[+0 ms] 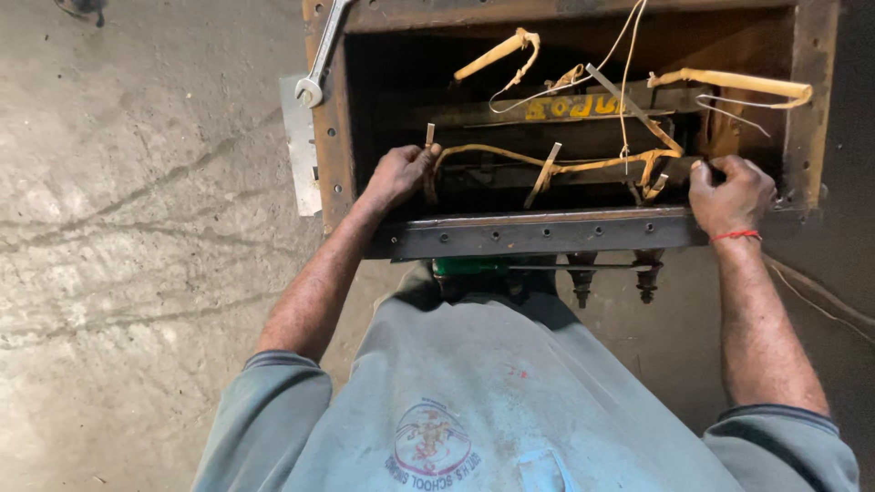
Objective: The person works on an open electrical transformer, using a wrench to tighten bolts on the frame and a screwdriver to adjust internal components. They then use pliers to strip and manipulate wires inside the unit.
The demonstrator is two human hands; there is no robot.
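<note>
**Both hands inside the open metal box**

You are leaning over a rusty metal box (333, 155) that stands open on a concrete floor (137, 228), and both your hands reach over its near rim (538, 232), a grey flange with a row of bolt holes.

Your left hand (398, 175) is curled closed at the left end of the dark block (510, 137) that sits inside the box. Its fingers wrap the spot where a tan-wrapped lead (510, 155) starts; whether they pinch the lead itself or the block's edge cannot be told from here. That lead runs to the right across the block, towards your other hand.

Your right hand (729, 193) is closed too, at the right end of the block, just inside the box's right wall. What the fingers clasp is hidden behind the knuckles. A red thread (735, 236) circles that wrist.

More tan-wrapped leads (729, 82) stick up from the block, with thin pale wires (624, 64) looping among them. A spanner (324, 55) lies on the box's left rim, well apart from your left hand. Below the near rim, brown ribbed insulators (647, 278) hang on the box's outer face.
</note>
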